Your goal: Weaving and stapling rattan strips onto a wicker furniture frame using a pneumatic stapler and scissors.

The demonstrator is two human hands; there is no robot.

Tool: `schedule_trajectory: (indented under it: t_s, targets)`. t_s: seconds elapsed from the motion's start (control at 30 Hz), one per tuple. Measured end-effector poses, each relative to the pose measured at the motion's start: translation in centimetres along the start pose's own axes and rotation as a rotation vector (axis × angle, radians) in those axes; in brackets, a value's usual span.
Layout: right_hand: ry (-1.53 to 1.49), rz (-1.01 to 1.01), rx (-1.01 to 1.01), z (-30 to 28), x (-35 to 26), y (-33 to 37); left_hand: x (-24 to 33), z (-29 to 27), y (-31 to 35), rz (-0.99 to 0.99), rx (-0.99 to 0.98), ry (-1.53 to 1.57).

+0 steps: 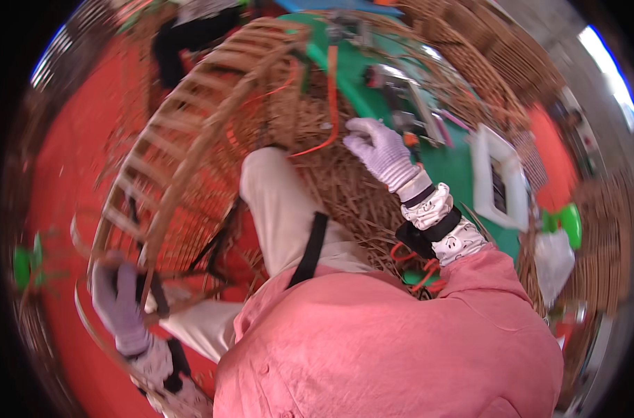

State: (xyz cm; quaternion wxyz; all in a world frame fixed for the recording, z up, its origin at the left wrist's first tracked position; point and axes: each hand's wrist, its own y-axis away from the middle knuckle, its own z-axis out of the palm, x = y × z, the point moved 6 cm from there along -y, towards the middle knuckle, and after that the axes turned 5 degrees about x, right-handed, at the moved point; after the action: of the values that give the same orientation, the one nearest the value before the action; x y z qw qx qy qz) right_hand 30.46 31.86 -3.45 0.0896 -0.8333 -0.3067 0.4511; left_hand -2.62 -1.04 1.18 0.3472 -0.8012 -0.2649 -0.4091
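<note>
A curved, woven rattan frame (207, 132) with slatted sides leans across my left side and over my knees. My left hand (116, 299), in a pale lilac glove, is closed round its near end, where blur softens the fingers. My right hand (381, 152), gloved alike, is raised over the near edge of a green table (452, 171). Its fingers are curled together, and whatever they may hold is too small to make out. Just left of these fingers, an orange strap or hose (333, 90) hangs down toward the frame.
Loose rattan strips (338, 209) lie heaped beside my legs. Blurred metal tools (404, 104) and a white plastic tray (513, 214) sit on the green table. Bundled strips (498, 49) stand beyond. Red flooring (73, 181) spreads left, and another person's dark-clothed leg (170, 52) shows at the far left.
</note>
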Motion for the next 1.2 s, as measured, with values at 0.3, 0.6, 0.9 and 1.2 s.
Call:
schedule_trajectory:
  t_s: [0.3,0.6,0.9,1.2]
  targets:
    - [0.964,0.695,0.161,-17.9,17.7,1.3,-3.1,-1.4,-0.1,-0.012,0.067,0.018]
    - [0.722,0.719,-0.371,-18.0,24.9,-7.3,-0.1,-0.7,0.2,0.059,0.109,0.115]
    - [0.875,0.736,-0.353,-17.1,26.7,-10.9,0.4,-1.2,0.1,-0.202,0.161,0.267]
    - [-0.206,-0.277,-0.812,5.6,-4.6,-5.9,0.7,-1.0,-0.2,-0.254,0.085,0.483]
